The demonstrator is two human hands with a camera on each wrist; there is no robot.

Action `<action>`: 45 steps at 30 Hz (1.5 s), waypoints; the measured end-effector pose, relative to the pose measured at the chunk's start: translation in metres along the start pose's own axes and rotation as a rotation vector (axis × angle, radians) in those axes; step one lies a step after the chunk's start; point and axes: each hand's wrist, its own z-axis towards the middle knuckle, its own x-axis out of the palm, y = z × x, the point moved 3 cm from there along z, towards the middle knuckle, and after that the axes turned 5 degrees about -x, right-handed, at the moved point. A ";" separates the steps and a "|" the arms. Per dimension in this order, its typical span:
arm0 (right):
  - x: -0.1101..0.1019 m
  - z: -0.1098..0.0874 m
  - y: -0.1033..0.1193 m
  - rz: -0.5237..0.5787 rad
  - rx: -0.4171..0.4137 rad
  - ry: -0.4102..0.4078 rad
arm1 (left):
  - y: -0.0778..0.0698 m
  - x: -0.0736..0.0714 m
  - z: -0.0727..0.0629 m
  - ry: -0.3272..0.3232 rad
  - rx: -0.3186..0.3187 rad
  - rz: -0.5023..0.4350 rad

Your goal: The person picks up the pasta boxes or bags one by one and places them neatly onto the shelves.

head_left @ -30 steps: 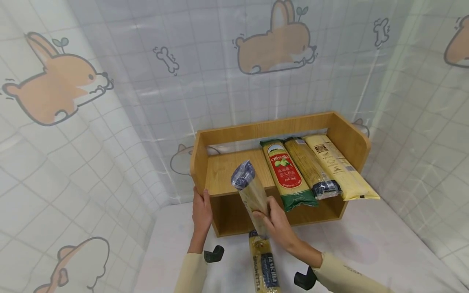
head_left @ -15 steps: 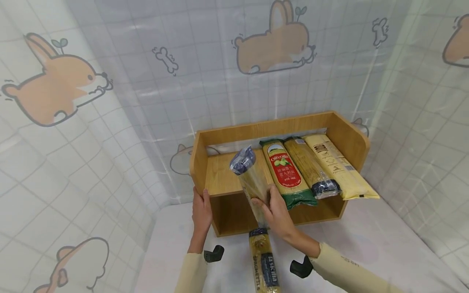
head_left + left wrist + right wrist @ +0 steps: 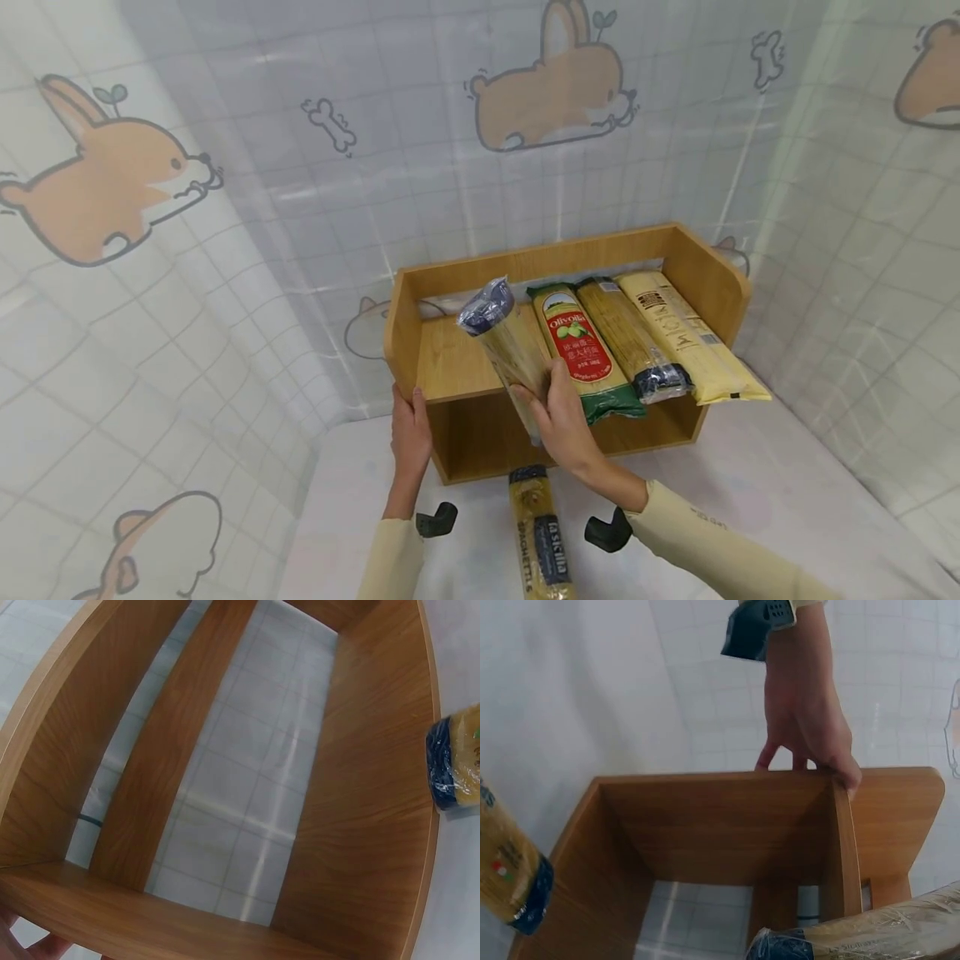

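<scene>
My right hand [image 3: 566, 425] grips a clear-wrapped spaghetti pack [image 3: 517, 354] with a dark blue end, tilted with that end up and to the left. It is in front of the left part of the wooden shelf's top board [image 3: 453, 358]. In the right wrist view, part of this spaghetti pack [image 3: 889, 930] shows at lower right. My left hand [image 3: 411, 437] holds the shelf's left side panel. The right wrist view shows the left hand [image 3: 806, 720] with its thumb over the panel edge and its other fingers partly hidden behind.
On the top board lie a green-and-red Olivoila pack [image 3: 581, 346], a blue-ended spaghetti pack [image 3: 633, 342] and a cream pack [image 3: 690, 337]. Another spaghetti pack [image 3: 540, 533] lies on the white table [image 3: 465, 550] before the shelf. A patterned curtain [image 3: 337, 208] hangs around.
My right hand has carried the spaghetti pack upward and slightly left, closer over the top board. The left hand keeps its hold on the shelf. The view has shifted slightly.
</scene>
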 end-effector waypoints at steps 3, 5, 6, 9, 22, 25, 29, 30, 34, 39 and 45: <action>0.000 0.005 0.000 0.009 0.015 -0.003 | 0.001 -0.001 0.000 0.003 0.003 -0.001; 0.000 0.008 0.000 0.008 0.029 -0.009 | 0.001 -0.001 -0.001 0.009 0.001 -0.001; -0.001 0.010 -0.001 0.006 0.035 -0.013 | 0.001 -0.001 -0.001 0.014 -0.002 0.000; -0.001 0.016 -0.004 -0.011 0.050 -0.032 | 0.002 -0.001 -0.002 0.035 -0.015 -0.008; 0.008 0.035 -0.015 -0.045 0.185 -0.016 | -0.001 -0.002 -0.002 0.036 -0.011 -0.012; 0.009 0.036 -0.018 -0.040 0.202 -0.014 | -0.001 -0.001 -0.002 0.041 -0.009 0.000; 0.010 0.036 -0.019 -0.018 0.230 0.006 | 0.000 -0.001 -0.002 0.025 -0.008 0.009; 0.010 0.037 -0.019 -0.011 0.240 0.011 | 0.001 -0.001 -0.002 0.025 -0.008 0.001; 0.010 0.040 -0.018 -0.004 0.275 0.020 | 0.000 -0.001 -0.003 0.036 0.017 -0.007; 0.012 0.044 -0.019 -0.035 0.285 0.024 | 0.000 -0.001 -0.003 0.038 0.010 -0.013; 0.013 0.049 -0.019 -0.040 0.217 0.002 | 0.000 -0.001 -0.003 0.044 0.009 -0.018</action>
